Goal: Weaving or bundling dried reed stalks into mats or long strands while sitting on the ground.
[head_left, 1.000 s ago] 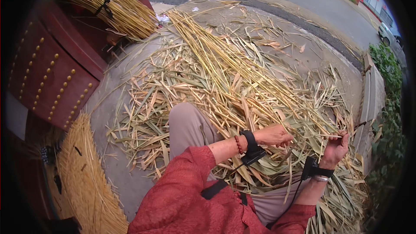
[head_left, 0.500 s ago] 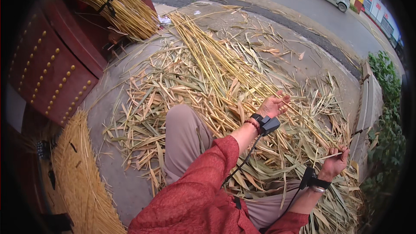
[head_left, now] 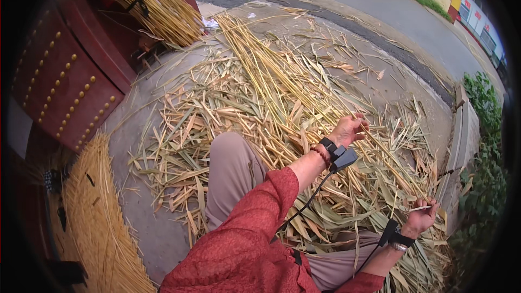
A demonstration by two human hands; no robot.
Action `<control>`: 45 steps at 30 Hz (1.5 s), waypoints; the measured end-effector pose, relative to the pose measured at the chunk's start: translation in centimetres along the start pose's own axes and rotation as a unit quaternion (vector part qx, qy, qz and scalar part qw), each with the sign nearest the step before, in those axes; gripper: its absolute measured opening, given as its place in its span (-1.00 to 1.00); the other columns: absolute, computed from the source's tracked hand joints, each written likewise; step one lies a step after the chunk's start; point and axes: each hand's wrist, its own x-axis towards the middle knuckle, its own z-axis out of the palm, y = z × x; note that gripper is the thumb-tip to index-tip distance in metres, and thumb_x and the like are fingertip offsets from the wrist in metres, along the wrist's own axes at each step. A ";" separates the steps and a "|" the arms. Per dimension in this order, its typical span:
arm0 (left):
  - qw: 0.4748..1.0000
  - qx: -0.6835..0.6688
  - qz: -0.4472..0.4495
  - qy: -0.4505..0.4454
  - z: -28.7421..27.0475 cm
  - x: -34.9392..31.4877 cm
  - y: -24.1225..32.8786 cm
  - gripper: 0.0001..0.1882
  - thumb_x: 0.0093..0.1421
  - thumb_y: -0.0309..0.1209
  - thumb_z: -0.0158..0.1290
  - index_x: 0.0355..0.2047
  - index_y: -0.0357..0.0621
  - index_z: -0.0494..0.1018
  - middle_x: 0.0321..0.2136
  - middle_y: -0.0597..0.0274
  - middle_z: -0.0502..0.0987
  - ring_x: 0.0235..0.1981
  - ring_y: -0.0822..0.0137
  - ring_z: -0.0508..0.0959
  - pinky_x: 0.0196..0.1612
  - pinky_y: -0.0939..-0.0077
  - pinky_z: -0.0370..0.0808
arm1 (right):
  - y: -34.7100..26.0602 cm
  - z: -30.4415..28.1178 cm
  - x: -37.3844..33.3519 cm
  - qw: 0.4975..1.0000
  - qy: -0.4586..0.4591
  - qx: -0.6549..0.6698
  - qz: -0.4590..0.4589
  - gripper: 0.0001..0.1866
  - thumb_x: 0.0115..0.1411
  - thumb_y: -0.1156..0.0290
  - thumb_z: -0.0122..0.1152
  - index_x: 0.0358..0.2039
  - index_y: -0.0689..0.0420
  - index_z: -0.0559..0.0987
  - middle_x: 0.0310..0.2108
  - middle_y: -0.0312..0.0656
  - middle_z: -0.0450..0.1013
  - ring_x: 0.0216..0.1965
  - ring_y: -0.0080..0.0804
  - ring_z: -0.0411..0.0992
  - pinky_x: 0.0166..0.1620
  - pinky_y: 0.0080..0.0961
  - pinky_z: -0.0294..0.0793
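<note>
My left hand (head_left: 350, 129) reaches over the heap with its fingers curled around a long, thin, yellowish reed stalk (head_left: 388, 158). Lower right, my right hand (head_left: 421, 218) pinches the near end of what looks like the same stalk; a short strip of leaf sticks out by its fingertips. More long reed stalks (head_left: 255, 62) lie together, running from the far left toward my left hand. Under and around both hands spreads a heap of dry, peeled leaves and husks (head_left: 217, 111), tan and grey-green. Both wrists carry dark straps with black devices and cables.
A tied bundle of stalks (head_left: 157, 11) leans at the far left beside a red studded door (head_left: 70, 87). Pale stripped stalks (head_left: 103, 222) lie at the near left. Along the right run a low stone edge (head_left: 460, 130) and green plants (head_left: 483, 108). Beyond is a road (head_left: 369, 5).
My left hand has shifted slightly to the right and its fingers have curled more. My right hand has moved a little downward. The silver van on the road has mostly left the view.
</note>
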 end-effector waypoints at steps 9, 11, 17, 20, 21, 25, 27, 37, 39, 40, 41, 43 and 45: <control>0.999 0.039 -0.002 -0.012 0.6 -1.4 0.8 -0.80 0.21 -0.37 -0.17 -0.15 -0.06 0.20 -0.39 0.29 0.42 -0.38 0.44 0.45 -0.46 0.59 0.45 | 0.1 0.0 0.0 0.999 0.044 0.006 0.011 -0.75 0.19 0.27 -0.09 -0.51 0.19 0.31 -0.57 -0.28 0.21 -0.70 -0.53 -0.03 -0.53 -0.55 0.09; 0.999 0.050 -0.001 -0.017 0.9 -2.0 0.9 -0.80 0.22 -0.37 -0.18 -0.15 -0.06 0.20 -0.38 0.29 0.42 -0.37 0.44 0.45 -0.47 0.61 0.45 | 0.0 0.0 0.0 0.999 0.037 0.003 0.014 -0.75 0.19 0.27 -0.09 -0.52 0.19 0.31 -0.57 -0.28 0.20 -0.69 -0.53 -0.04 -0.53 -0.56 0.08; 0.998 0.069 0.001 -0.005 -0.8 -1.6 2.3 -0.81 0.20 -0.40 -0.17 -0.16 -0.06 0.22 -0.39 0.30 0.42 -0.37 0.43 0.45 -0.46 0.60 0.43 | 1.2 2.0 -0.5 0.984 0.174 -0.028 0.005 -0.77 0.19 0.28 -0.09 -0.45 0.19 0.37 -0.57 -0.27 0.26 -0.65 -0.49 0.11 -0.47 -0.55 0.18; 0.997 0.064 -0.019 0.025 -3.5 -0.5 3.6 -0.81 0.19 -0.43 -0.17 -0.16 -0.07 0.24 -0.39 0.31 0.42 -0.37 0.43 0.46 -0.46 0.60 0.40 | 2.1 0.4 -0.2 0.992 0.077 -0.086 0.051 -0.81 0.17 0.32 -0.04 -0.40 0.18 0.42 -0.52 -0.26 0.36 -0.58 -0.46 0.26 -0.43 -0.56 0.31; 0.996 0.080 -0.027 0.033 -5.1 0.1 4.3 -0.79 0.18 -0.44 -0.15 -0.16 -0.09 0.24 -0.40 0.31 0.43 -0.37 0.44 0.45 -0.46 0.61 0.38 | 3.2 1.1 -0.5 0.987 0.086 -0.105 0.080 -0.83 0.16 0.34 -0.02 -0.40 0.18 0.43 -0.49 -0.26 0.39 -0.54 -0.47 0.31 -0.41 -0.57 0.36; 0.990 0.055 0.036 0.121 -11.9 1.4 6.9 -0.77 0.13 -0.46 -0.06 -0.18 -0.08 0.25 -0.39 0.28 0.43 -0.36 0.41 0.46 -0.43 0.52 0.40 | 8.6 3.8 -2.5 0.954 0.068 -0.215 0.198 -0.86 0.17 0.37 -0.02 -0.38 0.16 0.44 -0.47 -0.29 0.43 -0.41 -0.49 0.44 -0.39 -0.62 0.47; 0.977 0.020 0.059 0.206 -14.4 1.7 6.6 -0.81 0.12 -0.47 -0.06 -0.23 -0.07 0.26 -0.39 0.25 0.44 -0.36 0.40 0.47 -0.39 0.44 0.42 | 11.8 2.6 -3.5 0.934 0.032 -0.250 0.254 -0.85 0.15 0.35 0.02 -0.36 0.17 0.41 -0.44 -0.27 0.42 -0.36 -0.45 0.45 -0.35 -0.56 0.50; 0.963 0.004 0.030 0.268 -20.1 -1.3 4.4 -0.67 0.11 -0.51 -0.06 -0.08 -0.05 0.26 -0.49 0.33 0.43 -0.49 0.44 0.46 -0.43 0.47 0.40 | 15.9 2.6 -3.9 0.894 0.108 -0.306 0.310 -0.89 0.16 0.43 -0.03 -0.38 0.20 0.39 -0.45 -0.22 0.38 -0.38 -0.37 0.43 -0.34 -0.54 0.50; 0.965 0.011 0.022 0.260 -20.1 -0.7 4.7 -0.69 0.11 -0.50 -0.06 -0.10 -0.01 0.29 -0.50 0.35 0.44 -0.50 0.44 0.46 -0.48 0.46 0.39 | 16.0 2.6 -4.1 0.880 0.086 -0.328 0.334 -0.90 0.16 0.44 -0.04 -0.38 0.19 0.39 -0.44 -0.22 0.38 -0.37 -0.37 0.43 -0.33 -0.52 0.50; 0.965 0.014 0.033 0.261 -20.0 -0.7 4.9 -0.67 0.11 -0.50 -0.06 -0.08 -0.03 0.27 -0.50 0.34 0.43 -0.49 0.44 0.46 -0.46 0.47 0.37 | 16.2 2.5 -4.2 0.879 0.087 -0.329 0.335 -0.90 0.16 0.44 -0.04 -0.38 0.19 0.39 -0.44 -0.22 0.38 -0.37 -0.37 0.43 -0.33 -0.52 0.50; 0.964 0.016 0.045 0.261 -19.8 -0.7 5.0 -0.64 0.10 -0.50 -0.05 -0.06 -0.05 0.25 -0.49 0.33 0.42 -0.47 0.44 0.45 -0.43 0.47 0.34 | 16.3 2.4 -4.2 0.877 0.101 -0.332 0.332 -0.89 0.16 0.44 -0.02 -0.39 0.21 0.39 -0.45 -0.20 0.38 -0.39 -0.36 0.42 -0.35 -0.51 0.50; 0.961 0.014 0.035 0.272 -19.6 -0.5 5.3 -0.60 0.10 -0.52 -0.05 -0.03 -0.01 0.23 -0.48 0.33 0.43 -0.46 0.43 0.46 -0.41 0.46 0.36 | 16.4 2.2 -4.0 0.880 0.107 -0.325 0.330 -0.88 0.14 0.45 -0.01 -0.39 0.24 0.40 -0.46 -0.19 0.39 -0.43 -0.35 0.43 -0.37 -0.50 0.50; 0.959 0.017 0.037 0.280 -20.2 -0.3 6.2 -0.57 0.09 -0.54 -0.07 0.00 0.00 0.22 -0.45 0.32 0.42 -0.46 0.43 0.45 -0.38 0.41 0.36 | 16.9 2.6 -4.1 0.877 0.112 -0.322 0.339 -0.89 0.14 0.45 -0.01 -0.38 0.24 0.40 -0.46 -0.20 0.39 -0.43 -0.35 0.43 -0.38 -0.50 0.50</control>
